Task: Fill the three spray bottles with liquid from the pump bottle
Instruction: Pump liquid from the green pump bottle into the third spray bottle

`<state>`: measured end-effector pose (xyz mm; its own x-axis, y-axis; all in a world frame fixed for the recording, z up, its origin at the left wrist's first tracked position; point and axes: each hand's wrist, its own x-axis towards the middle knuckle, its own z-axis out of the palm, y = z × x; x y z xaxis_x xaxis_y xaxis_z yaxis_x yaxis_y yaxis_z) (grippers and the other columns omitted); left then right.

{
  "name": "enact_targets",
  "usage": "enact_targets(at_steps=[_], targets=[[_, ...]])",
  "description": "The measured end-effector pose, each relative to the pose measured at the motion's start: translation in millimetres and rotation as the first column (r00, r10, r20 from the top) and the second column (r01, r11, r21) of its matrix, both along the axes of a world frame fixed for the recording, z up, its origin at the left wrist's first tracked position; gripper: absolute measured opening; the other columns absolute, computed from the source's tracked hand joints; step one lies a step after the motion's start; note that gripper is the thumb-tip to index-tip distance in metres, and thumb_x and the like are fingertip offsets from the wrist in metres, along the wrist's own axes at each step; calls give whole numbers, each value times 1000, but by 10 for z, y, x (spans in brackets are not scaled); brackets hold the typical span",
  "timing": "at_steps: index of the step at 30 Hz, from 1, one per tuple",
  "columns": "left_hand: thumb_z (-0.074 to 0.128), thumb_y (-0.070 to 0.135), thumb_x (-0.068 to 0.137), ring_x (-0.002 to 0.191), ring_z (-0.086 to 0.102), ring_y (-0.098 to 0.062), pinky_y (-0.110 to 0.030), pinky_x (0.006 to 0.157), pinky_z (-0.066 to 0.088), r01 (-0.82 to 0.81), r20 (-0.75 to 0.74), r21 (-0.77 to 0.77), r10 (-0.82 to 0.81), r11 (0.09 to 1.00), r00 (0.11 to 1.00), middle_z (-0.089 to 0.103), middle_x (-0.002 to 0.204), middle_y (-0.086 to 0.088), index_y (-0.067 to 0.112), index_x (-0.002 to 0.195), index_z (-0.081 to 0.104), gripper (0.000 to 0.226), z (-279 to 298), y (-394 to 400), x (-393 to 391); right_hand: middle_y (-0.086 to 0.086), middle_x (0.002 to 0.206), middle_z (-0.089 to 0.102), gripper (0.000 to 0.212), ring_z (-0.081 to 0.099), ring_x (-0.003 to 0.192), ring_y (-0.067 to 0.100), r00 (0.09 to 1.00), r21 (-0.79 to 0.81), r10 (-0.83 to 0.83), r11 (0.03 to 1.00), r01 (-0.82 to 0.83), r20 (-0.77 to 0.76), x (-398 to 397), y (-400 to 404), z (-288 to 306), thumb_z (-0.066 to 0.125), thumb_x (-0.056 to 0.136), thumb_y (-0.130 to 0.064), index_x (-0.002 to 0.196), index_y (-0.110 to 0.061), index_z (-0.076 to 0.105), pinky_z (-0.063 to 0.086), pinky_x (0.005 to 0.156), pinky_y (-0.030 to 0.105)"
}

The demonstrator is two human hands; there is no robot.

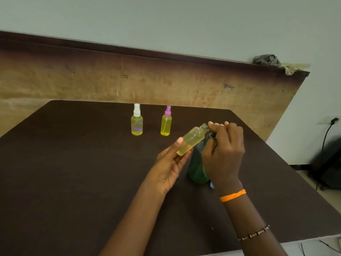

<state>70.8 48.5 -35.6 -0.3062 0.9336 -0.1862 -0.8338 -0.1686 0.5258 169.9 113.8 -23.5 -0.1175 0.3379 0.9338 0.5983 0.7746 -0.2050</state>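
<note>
My left hand holds an uncapped small spray bottle, tilted with its open neck up and to the right; yellow liquid lies in its lower part. My right hand is curled over the dark pump head of the green pump bottle, which stands on the table just below the tilted bottle's neck. Two capped spray bottles stand upright farther back, both holding yellow liquid: one with a white sprayer and one with a pink sprayer.
The dark brown table ends at its right edge near my right arm. A wooden board stands behind it, with rags on its top right corner. A small blue object shows behind my right wrist. A black bag sits on the floor.
</note>
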Motion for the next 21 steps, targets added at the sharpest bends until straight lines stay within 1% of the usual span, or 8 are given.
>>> enact_targets(at_steps=[2, 4, 7, 10, 13, 15, 17, 21], targets=[[61, 13, 83, 75, 71, -14, -20, 68, 58, -4, -1, 1, 4, 1000, 1000, 74, 83, -9, 3, 91, 64, 14, -13, -7, -3, 16, 77, 53, 24, 42, 76, 22, 1000, -13, -1, 1000, 1, 24, 3, 13, 32, 42, 79, 4, 86, 5, 65, 39, 65, 27], [62, 14, 81, 74, 71, -14, -20, 66, 58, -2, -7, 3, 2, 1000, 1000, 74, 82, -9, 2, 90, 64, 15, -13, -2, -3, 14, 76, 53, 23, 45, 73, 23, 998, -33, -3, 999, 5, 67, 33, -3, 137, 42, 80, -1, 80, 3, 64, 33, 61, 21], [62, 13, 80, 72, 71, -15, -20, 64, 58, -10, 7, 2, 10, 1000, 1000, 74, 80, -10, 2, 89, 64, 15, -12, -6, 6, 10, 75, 55, 30, 50, 73, 23, 991, -99, 32, 995, -19, 130, 69, -18, 333, 36, 80, -12, 73, 0, 63, 32, 58, 23], [60, 12, 83, 71, 71, -15, -20, 65, 58, -16, 10, 5, 16, 1000, 1000, 74, 79, -10, 2, 89, 64, 13, -3, -8, 3, 9, 75, 55, 28, 50, 74, 23, 991, -146, 52, 989, -33, 124, 58, 10, 371, 38, 80, -12, 72, -1, 62, 30, 54, 24], [58, 12, 86, 71, 71, -14, -20, 66, 57, -11, 0, 0, 11, 1000, 1000, 74, 79, -9, 2, 89, 64, 11, -3, -5, -2, 15, 75, 52, 20, 42, 73, 21, 998, -47, 6, 999, -4, 56, 12, -1, 135, 42, 80, 1, 75, 2, 61, 34, 59, 25], [58, 12, 86, 72, 71, -14, -20, 67, 57, -10, -6, 6, 10, 1000, 1000, 74, 80, -9, 3, 89, 64, 12, -3, -1, -5, 15, 74, 51, 18, 38, 74, 20, 1000, 2, -6, 1000, 6, 19, -10, 20, 58, 43, 80, 5, 75, 2, 61, 32, 62, 22], [58, 13, 85, 72, 71, -14, -20, 67, 57, -8, -6, 7, 9, 1000, 1000, 74, 79, -9, 2, 89, 64, 12, -6, -10, 2, 15, 73, 51, 17, 40, 72, 21, 999, -20, 1, 1000, 0, 34, -7, 38, 98, 44, 81, 3, 72, 1, 59, 29, 62, 20], [59, 13, 84, 73, 71, -14, -20, 68, 57, -12, -8, 18, 12, 1000, 1000, 74, 79, -9, 2, 90, 64, 13, -9, -22, 3, 11, 74, 53, 26, 49, 71, 24, 992, -80, 42, 996, -33, 120, 51, 15, 292, 38, 80, -9, 72, 0, 61, 31, 58, 22]])
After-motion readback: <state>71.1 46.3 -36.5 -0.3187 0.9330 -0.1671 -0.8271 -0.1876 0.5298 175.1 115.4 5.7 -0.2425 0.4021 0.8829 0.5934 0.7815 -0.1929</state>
